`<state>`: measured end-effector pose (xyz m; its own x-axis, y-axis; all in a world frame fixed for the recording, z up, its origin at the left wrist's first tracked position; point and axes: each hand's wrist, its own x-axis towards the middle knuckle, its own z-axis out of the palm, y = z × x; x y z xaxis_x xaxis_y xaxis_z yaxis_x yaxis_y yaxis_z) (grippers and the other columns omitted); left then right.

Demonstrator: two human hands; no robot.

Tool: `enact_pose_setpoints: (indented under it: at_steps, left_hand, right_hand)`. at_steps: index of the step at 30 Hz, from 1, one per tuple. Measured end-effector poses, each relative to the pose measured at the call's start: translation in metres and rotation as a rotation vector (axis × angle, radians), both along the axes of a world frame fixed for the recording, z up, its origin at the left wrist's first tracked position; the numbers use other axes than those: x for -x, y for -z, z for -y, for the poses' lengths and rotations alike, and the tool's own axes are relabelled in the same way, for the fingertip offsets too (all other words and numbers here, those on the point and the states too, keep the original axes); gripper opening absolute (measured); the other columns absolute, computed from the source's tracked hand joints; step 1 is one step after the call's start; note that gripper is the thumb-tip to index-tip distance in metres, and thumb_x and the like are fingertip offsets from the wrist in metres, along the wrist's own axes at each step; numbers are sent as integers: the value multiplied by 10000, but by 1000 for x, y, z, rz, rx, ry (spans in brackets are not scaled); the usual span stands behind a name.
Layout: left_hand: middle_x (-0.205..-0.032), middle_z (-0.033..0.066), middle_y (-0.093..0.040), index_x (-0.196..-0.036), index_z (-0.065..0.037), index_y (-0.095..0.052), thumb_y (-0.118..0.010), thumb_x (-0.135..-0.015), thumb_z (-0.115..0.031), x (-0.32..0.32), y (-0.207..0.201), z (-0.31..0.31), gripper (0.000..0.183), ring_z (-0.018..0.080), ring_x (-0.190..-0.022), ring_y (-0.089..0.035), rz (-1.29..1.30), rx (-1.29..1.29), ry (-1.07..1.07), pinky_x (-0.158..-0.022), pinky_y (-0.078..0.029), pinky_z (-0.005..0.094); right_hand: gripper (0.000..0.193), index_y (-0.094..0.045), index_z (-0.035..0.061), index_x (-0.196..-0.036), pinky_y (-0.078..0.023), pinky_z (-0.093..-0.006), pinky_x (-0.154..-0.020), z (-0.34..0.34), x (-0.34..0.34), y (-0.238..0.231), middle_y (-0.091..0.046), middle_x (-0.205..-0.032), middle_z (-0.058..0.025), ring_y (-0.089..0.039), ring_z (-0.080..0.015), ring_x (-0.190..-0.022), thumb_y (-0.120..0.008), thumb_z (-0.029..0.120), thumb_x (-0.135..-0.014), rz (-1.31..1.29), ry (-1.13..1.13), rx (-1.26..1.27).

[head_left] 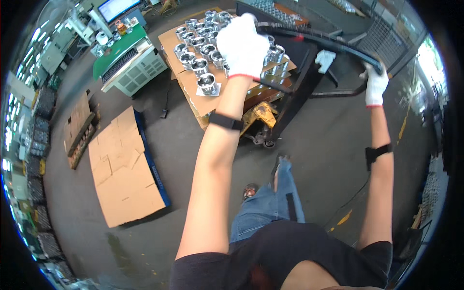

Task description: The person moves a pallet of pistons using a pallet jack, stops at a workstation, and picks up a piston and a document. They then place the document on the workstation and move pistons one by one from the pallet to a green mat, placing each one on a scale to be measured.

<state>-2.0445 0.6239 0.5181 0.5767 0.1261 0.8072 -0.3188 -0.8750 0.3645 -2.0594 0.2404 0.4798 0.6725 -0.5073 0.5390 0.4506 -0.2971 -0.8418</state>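
Note:
Both my hands wear white knit gloves and are on a wide, looped black metal handle [328, 42]. My left hand [244, 46] is closed at the handle's left side; its back faces me and hides most of its fingers. My right hand [376, 84] is wrapped round the handle's right end. From the handle a dark post [300, 92] runs down to a yellow pallet jack [263, 115]. Beyond my left hand, rows of shiny round metal parts [199, 66] stand on a cardboard-topped stack [186, 79]. A loose white glove [325, 60] lies beyond the post.
A flat cardboard sheet [123, 169] on a blue base lies on the floor to the left, with a wooden pallet [79, 128] past it. A green-topped workbench [123, 50] and a screen [117, 8] stand at the far left. A wire mesh panel [389, 36] is at the far right.

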Motion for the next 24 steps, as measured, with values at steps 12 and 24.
enact_pose_setpoints:
  at_steps: [12, 24]
  left_hand:
    - [-757, 128, -587, -889, -77, -606, -685, -630, -103, 374, 108, 66, 273, 346, -734, -572, -302, 104, 756, -684, -465, 457]
    - [-1100, 194, -658, -1225, -49, -596, -595, -791, -226, 424, 217, -42, 468, 373, -1042, -608, -815, -23, 655, -944, -466, 459]
  right_hand:
    - [185, -643, 31, -1031, -488, -286, -771, 106, 290, 169, -624, -873, -49, -577, -124, -801, -636, 204, -967, 84, 196, 55]
    - [388, -633, 137, -1177, -470, -349, -862, 242, 412, 354, -628, -1108, -9, -582, -185, -996, -636, 419, -911, -790, 128, -810]
